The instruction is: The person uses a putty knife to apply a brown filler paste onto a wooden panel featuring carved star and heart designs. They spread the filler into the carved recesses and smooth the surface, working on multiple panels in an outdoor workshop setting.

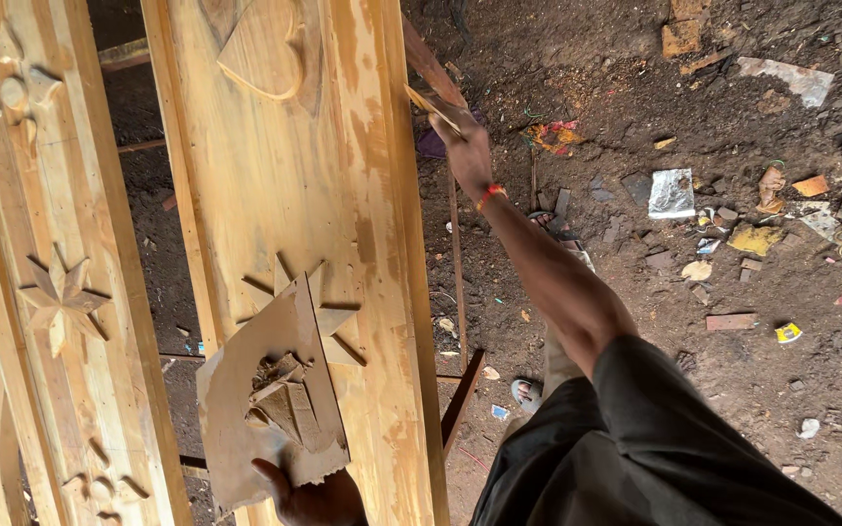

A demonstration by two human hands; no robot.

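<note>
My left hand (314,499) grips the lower edge of a flat cardboard piece (236,390) that carries a heap of brown filler paste (285,399). The cardboard rests over a carved star on a long wooden door panel (285,175). My right hand (467,146) is stretched out far along the panel's right edge and holds a small flat scraper (433,102) against the wood. A red band sits on that wrist. The panel shows a carved heart shape near its far end and darker filled patches along its right side.
A second carved wooden panel (41,282) with a star lies to the left. Both rest on a frame with metal bars (460,399) above a dirt floor (733,292) littered with scraps, paper and stones. My sandalled foot (528,392) stands beside the panel.
</note>
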